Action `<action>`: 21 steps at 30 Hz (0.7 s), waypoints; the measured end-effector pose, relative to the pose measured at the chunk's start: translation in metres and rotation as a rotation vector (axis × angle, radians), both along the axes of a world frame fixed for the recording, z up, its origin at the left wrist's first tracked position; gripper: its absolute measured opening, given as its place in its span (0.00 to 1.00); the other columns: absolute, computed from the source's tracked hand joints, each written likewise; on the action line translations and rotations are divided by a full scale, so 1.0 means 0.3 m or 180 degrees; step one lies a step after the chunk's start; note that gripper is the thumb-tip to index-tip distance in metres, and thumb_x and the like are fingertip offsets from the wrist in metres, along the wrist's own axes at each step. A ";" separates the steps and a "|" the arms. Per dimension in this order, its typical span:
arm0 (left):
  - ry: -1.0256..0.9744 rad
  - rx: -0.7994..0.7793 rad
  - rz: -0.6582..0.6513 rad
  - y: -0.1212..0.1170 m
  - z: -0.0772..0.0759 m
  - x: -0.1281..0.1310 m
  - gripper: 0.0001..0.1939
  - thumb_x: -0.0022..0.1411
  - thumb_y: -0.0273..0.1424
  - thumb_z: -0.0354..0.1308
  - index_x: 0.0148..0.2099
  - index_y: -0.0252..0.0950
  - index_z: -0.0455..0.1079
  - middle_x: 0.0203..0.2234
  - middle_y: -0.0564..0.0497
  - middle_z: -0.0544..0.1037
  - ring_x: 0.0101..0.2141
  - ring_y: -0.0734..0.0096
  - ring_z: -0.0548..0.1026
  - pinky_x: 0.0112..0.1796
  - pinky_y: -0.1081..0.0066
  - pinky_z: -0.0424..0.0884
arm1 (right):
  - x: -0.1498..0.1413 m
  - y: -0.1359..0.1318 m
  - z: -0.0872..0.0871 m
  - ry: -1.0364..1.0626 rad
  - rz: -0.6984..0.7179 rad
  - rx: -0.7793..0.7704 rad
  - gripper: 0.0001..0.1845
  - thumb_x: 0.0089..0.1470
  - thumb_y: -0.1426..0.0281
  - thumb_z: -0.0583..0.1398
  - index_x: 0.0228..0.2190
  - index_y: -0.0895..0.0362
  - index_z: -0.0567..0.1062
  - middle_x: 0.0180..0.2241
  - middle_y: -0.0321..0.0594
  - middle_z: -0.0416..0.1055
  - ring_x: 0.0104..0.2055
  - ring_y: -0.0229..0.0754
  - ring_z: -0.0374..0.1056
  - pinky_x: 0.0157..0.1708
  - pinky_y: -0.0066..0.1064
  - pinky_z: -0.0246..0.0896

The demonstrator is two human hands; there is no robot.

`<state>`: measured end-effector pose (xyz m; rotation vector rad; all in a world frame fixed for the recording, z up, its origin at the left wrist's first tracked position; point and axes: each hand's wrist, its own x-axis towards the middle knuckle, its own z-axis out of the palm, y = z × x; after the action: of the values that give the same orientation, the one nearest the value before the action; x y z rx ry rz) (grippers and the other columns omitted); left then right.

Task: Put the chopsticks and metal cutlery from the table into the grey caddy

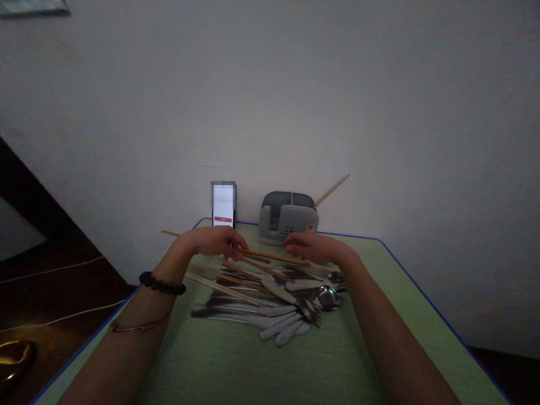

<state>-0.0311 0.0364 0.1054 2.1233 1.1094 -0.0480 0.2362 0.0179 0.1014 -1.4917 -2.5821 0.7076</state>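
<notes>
head view: chopsticks are lying crosswise between the two hands, left hand nearer

brown chopsticks (276, 258) are stretching sideways over the top of the heap, their long axis running from the left hand (214, 241) toward the right hand (315, 247) and dipping slightly at the right-hand end. the left hand is sitting closer: its curled fingers are meeting the left ends, though i cannot tell whether they are gripping or only touching. the right hand is hovering palm down past the other ends, fingers loosely bent; nothing is showing in it, but its underside is hiding, so i cannot tell whether it is empty.

the grey caddy (300, 218) is standing upright just beyond the sticks, nearer the right hand, whose fingertips are reaching close to its front. its long side is running roughly the same way as the sticks. one more stick (333, 190) is slanting up to the right by its far corner. knives (236, 319), forks (309, 310) and a spoon (328, 298) are spreading below on the green tabletop (219, 365).
</notes>
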 end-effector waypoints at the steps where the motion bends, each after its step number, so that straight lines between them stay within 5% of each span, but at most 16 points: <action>1: -0.0051 0.0014 -0.0014 0.000 0.000 0.003 0.16 0.52 0.38 0.57 0.41 0.35 0.74 0.25 0.52 0.76 0.26 0.73 0.71 0.29 0.77 0.65 | -0.008 -0.001 0.001 -0.0018 0.0034 0.0030 0.16 0.59 0.64 0.51 0.40 0.60 0.73 0.36 0.45 0.74 0.36 0.41 0.68 0.36 0.29 0.60; 7: -0.0254 0.0292 -0.0110 -0.006 -0.015 0.057 0.13 0.55 0.40 0.56 0.36 0.35 0.72 0.25 0.52 0.75 0.26 0.74 0.70 0.27 0.77 0.64 | -0.060 -0.020 0.013 0.0170 0.0295 -0.0426 0.20 0.60 0.61 0.48 0.33 0.60 0.74 0.29 0.41 0.73 0.27 0.37 0.66 0.28 0.27 0.58; 11: -0.0296 0.0321 -0.0113 -0.011 -0.026 0.086 0.16 0.55 0.43 0.56 0.35 0.34 0.71 0.25 0.52 0.75 0.25 0.74 0.70 0.25 0.76 0.63 | -0.045 -0.029 0.037 -0.0107 0.0436 -0.0254 0.18 0.58 0.65 0.50 0.29 0.60 0.76 0.21 0.36 0.68 0.22 0.33 0.59 0.24 0.26 0.51; 21: -0.0135 0.0241 -0.0244 -0.007 -0.061 0.100 0.10 0.59 0.35 0.51 0.35 0.34 0.70 0.25 0.52 0.75 0.23 0.75 0.70 0.24 0.78 0.64 | 0.045 -0.027 0.059 -0.0047 -0.0101 -0.0574 0.10 0.52 0.71 0.54 0.32 0.61 0.74 0.28 0.41 0.72 0.26 0.36 0.66 0.24 0.25 0.58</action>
<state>-0.0010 0.0342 0.0870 2.2236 1.0193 0.0033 0.2496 0.0099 0.1191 -1.5881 -2.5583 0.9515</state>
